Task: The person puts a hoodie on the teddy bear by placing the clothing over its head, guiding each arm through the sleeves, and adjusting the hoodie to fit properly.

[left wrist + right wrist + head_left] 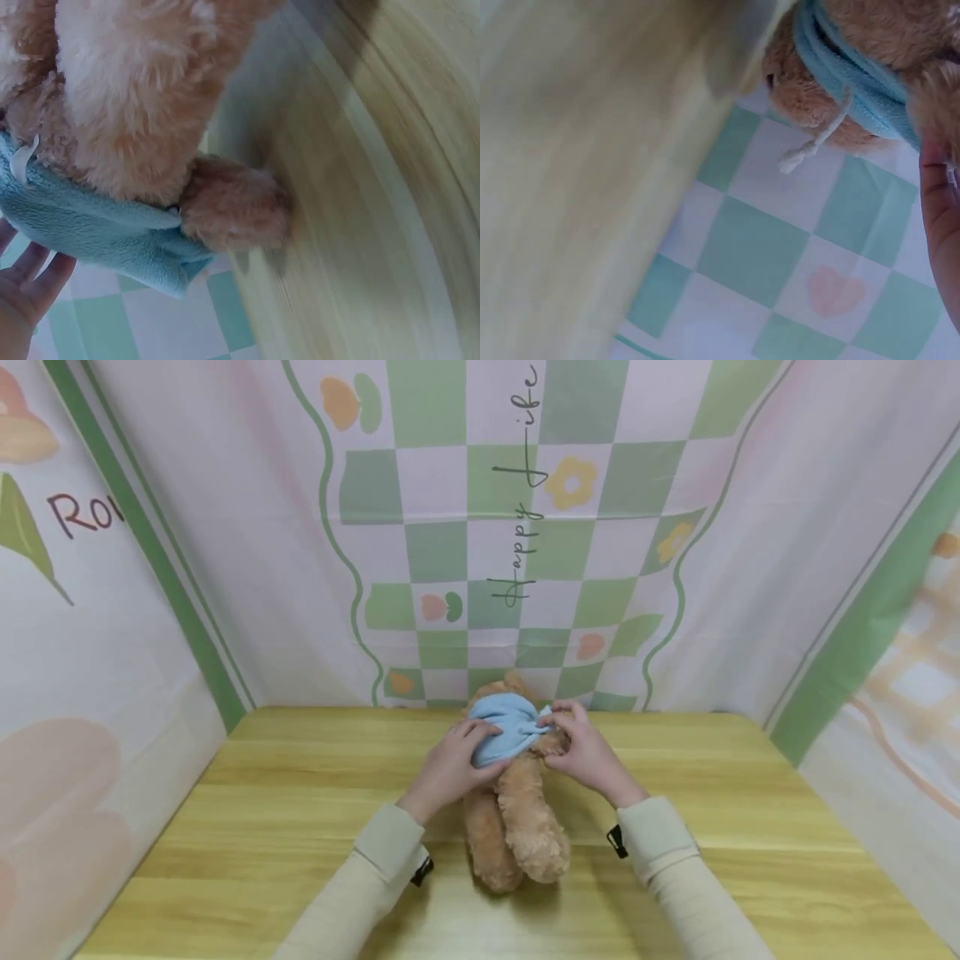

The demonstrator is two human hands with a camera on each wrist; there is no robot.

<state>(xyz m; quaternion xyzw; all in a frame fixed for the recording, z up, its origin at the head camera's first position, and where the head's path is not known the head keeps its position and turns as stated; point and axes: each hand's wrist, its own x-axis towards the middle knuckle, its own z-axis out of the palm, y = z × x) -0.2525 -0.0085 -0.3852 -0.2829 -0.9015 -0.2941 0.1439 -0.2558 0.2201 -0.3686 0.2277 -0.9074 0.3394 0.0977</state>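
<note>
A tan plush toy (528,814) lies on the table with its legs toward me and its head at the far side. Around its upper body is a light blue fleece garment (504,714), bunched and twisted at its right side. My left hand (450,764) grips the garment and body from the left, thumb near the hip. With fingertips at the bunched edge, my right hand (588,756) pinches the cloth beside the toy's arm (551,743). A white knotted cord (810,148) hangs by the garment in the right wrist view; a small white tag (22,161) shows in the left wrist view.
The wooden table (300,793) reaches back to a hanging cloth (502,485) with green and white checks, right behind the toy's head. Printed cloth sides (97,652) stand left and right of the table.
</note>
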